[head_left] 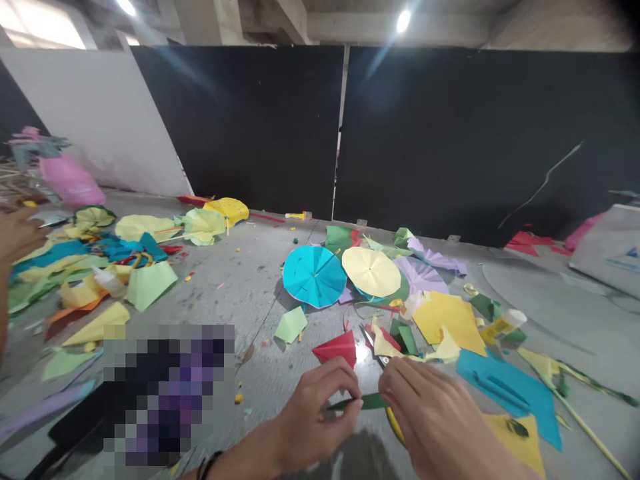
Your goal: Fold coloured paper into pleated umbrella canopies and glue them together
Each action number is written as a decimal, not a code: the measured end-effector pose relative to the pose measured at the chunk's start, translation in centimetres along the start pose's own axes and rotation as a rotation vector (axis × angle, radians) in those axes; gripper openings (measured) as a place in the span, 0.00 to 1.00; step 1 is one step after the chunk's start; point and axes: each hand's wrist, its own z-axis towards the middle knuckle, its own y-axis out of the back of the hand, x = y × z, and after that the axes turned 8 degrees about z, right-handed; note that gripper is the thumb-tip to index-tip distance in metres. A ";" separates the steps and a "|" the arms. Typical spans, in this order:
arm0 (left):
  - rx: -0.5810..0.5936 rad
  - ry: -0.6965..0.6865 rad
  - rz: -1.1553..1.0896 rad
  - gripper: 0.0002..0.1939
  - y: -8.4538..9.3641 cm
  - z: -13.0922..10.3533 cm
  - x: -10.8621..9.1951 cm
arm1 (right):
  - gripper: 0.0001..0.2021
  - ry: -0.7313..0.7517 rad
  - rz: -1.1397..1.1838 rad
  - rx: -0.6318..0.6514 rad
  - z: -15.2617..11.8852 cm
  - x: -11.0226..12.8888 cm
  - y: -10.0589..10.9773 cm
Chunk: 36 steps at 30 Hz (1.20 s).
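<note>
A person's two bare hands work a green paper strip (373, 401) above a gray, scrap-littered tabletop (260, 360). The strip lies level between them, its middle bare to view. At its 9 o'clock, the left hand (325, 407) pinches one end between thumb and forefinger, the tip poking through into the loop they form. At 3 o'clock, the right hand (425, 403) grips the other end under closed, bent fingers that hide the thumb.

Around the strip, clockwise: scissors (369, 338) at 12 o'clock, just beyond the right hand, and, farther off in line, a pleated cream disc (371, 272); a yellow paper sheet (449, 317) between 1 and 2; a glue stick (503, 327) at 2; a blue paper sheet (543, 403) at 3, past the right hand. A pale green scrap (291, 325) sits between 10 and 11, a red folded paper (335, 350) near at 11, a pleated blue disc (314, 275) beyond it. Well away at 10 o'clock, another person's hand (20, 233) enters the frame.
</note>
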 end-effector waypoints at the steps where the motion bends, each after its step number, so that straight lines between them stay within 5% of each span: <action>1: -0.003 -0.005 0.002 0.09 0.0 -0.1 0.0 | 0.14 -0.002 0.006 0.008 0.1 0.2 0.0; 10: -0.004 -0.078 -0.022 0.10 -0.2 -0.4 0.2 | 0.13 0.072 0.075 -0.014 0.0 0.6 -1.9; 15: -0.023 -0.036 -0.015 0.08 0.1 -0.1 -0.3 | 0.14 0.015 0.106 -0.065 0.3 0.1 -0.6; 36: -0.047 -0.052 -0.035 0.12 -0.3 -0.2 -0.1 | 0.12 0.055 0.120 0.082 0.3 0.5 -1.5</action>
